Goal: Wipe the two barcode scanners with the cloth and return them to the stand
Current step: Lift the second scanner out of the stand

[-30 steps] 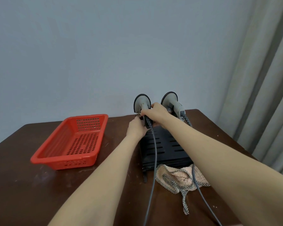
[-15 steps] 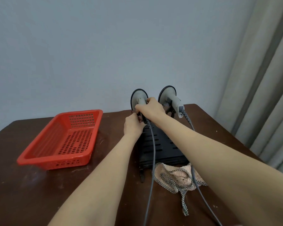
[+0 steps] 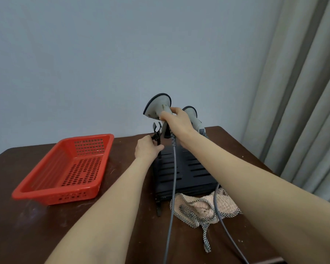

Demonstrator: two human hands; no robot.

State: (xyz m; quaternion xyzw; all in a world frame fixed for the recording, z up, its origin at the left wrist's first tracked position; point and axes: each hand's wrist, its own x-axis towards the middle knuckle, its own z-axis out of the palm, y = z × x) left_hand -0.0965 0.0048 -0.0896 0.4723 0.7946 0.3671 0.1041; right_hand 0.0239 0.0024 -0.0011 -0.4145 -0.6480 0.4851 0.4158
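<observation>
My right hand [image 3: 176, 123] grips the handle of the left grey barcode scanner [image 3: 157, 106] and holds it above its black holder clip [image 3: 156, 131]. My left hand [image 3: 147, 149] grips the stem of that holder on the black slotted stand [image 3: 181, 174]. The second grey scanner [image 3: 192, 115] sits in its holder on the right, partly hidden by my right wrist. Both scanners trail grey cables toward me. A pink cloth [image 3: 198, 206] with checked trim lies crumpled in front of the stand.
A red perforated plastic basket [image 3: 69, 166] stands to the left on the dark brown table [image 3: 27, 225]. A grey wall is behind, and grey curtains [image 3: 303, 111] hang at the right past the table's edge.
My right hand has lifted the left scanner up out of its holder, leaving the black clip bare. My left hand stays on the holder stem.
</observation>
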